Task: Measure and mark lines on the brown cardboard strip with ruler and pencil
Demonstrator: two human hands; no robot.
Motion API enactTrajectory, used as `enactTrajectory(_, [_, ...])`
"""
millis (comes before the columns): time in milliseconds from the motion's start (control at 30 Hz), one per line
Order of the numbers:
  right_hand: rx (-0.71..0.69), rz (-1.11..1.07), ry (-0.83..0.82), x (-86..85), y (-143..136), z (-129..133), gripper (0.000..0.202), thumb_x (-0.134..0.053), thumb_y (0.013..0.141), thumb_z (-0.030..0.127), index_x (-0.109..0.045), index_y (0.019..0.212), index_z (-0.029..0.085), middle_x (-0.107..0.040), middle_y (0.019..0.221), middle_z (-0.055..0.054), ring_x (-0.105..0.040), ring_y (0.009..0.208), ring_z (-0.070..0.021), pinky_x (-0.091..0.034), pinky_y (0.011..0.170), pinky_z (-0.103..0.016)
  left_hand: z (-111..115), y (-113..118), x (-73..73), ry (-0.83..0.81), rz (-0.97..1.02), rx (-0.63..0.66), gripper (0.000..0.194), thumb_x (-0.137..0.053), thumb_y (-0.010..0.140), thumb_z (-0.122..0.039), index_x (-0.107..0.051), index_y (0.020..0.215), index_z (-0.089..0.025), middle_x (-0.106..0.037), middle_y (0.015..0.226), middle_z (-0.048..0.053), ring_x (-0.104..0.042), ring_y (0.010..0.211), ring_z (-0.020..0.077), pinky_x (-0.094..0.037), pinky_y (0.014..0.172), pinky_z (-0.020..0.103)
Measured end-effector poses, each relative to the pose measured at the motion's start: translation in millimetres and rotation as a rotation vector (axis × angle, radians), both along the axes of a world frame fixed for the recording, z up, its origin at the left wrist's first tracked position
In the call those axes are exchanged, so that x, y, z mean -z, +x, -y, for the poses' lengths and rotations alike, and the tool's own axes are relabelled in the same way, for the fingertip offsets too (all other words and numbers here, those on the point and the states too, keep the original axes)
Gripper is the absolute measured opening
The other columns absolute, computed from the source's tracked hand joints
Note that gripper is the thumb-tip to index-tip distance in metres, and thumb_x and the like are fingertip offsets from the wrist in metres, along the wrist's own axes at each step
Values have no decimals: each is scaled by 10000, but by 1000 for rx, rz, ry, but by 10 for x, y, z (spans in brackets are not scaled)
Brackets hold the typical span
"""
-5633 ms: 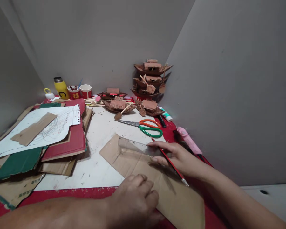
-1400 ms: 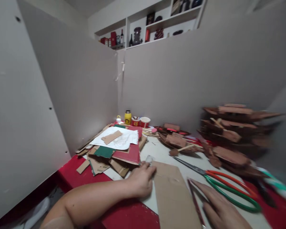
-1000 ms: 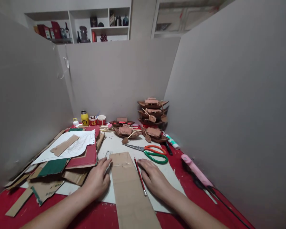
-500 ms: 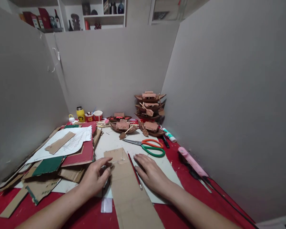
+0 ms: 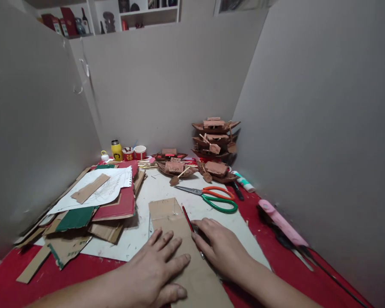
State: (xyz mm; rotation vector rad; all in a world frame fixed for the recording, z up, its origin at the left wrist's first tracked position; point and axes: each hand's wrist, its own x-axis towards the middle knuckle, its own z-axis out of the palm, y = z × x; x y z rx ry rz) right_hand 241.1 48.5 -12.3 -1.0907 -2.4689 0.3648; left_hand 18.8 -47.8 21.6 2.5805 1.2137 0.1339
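Note:
A long brown cardboard strip (image 5: 192,265) lies lengthwise in front of me, its far end on a white sheet (image 5: 141,226). My left hand (image 5: 157,267) rests on the strip's left side, palm down with fingers spread, holding nothing. On the right edge of the strip lies a dark red pencil (image 5: 188,220). Beside it my right hand (image 5: 216,244) has its fingers bent around the pencil's middle, thumb and fingertips touching it. Scissors with orange and green handles (image 5: 216,199) lie beyond my right hand.
Cardboard scraps and paper (image 5: 115,184) are piled at the left. Small brown model boats (image 5: 214,145) stand at the back, near a yellow bottle (image 5: 116,150) and paper cups. A pink glue gun (image 5: 282,222) with a cable lies at the right on the red tablecloth (image 5: 99,276). Grey partitions surround the table.
My left hand has moved nearer and right, onto the cardboard, with its fingers spread. My right hand has closed in on the pencil. The view has shifted slightly.

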Motion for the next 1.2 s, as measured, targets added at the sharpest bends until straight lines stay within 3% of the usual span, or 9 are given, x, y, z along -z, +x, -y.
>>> enactTrajectory(167, [-2,58,-8,-54,-40,99,240,-499,905,194,-611,1117,182,-641,911,-77,-591,863,-233,-438,751,-333,-113,-89,49,45,-3,-14,608,-465,940,-481,-298,1492,-288,-317,1550,91,-258,1425,342,-157,1142,629])
enactTrajectory(500, [35,99,-15,-68,-44,143,245,-486,906,215,-616,1110,180,-641,920,-77,-613,837,-217,-426,729,-301,-186,-120,0,8,-29,-93,590,-423,966,-314,-205,1513,-341,-311,1557,15,-230,1441,296,-154,1147,628])
enactTrajectory(933, [152,38,-59,-96,-10,-32,297,-468,854,119,-649,1084,166,-687,994,-106,-635,915,-222,-435,775,-295,-260,-212,77,20,25,-95,589,-386,956,-221,-226,1512,-331,-284,1569,15,-198,1451,285,-190,1154,578])
enactTrajectory(1067, [136,27,-68,-80,-12,-32,263,-509,866,165,-659,1081,183,-692,970,-88,-642,891,-212,-439,767,-287,-286,-219,85,27,37,-125,570,-371,960,-215,-256,1505,-332,-281,1569,30,-191,1451,299,-221,1144,577])
enactTrajectory(1200, [84,-10,-74,-67,-10,-27,252,-515,897,222,-655,1105,193,-687,974,-80,-645,894,-205,-443,771,-282,-282,-218,112,51,-8,-218,582,-412,943,-225,-277,1501,-323,-184,1596,72,-104,1458,342,-213,1135,596])
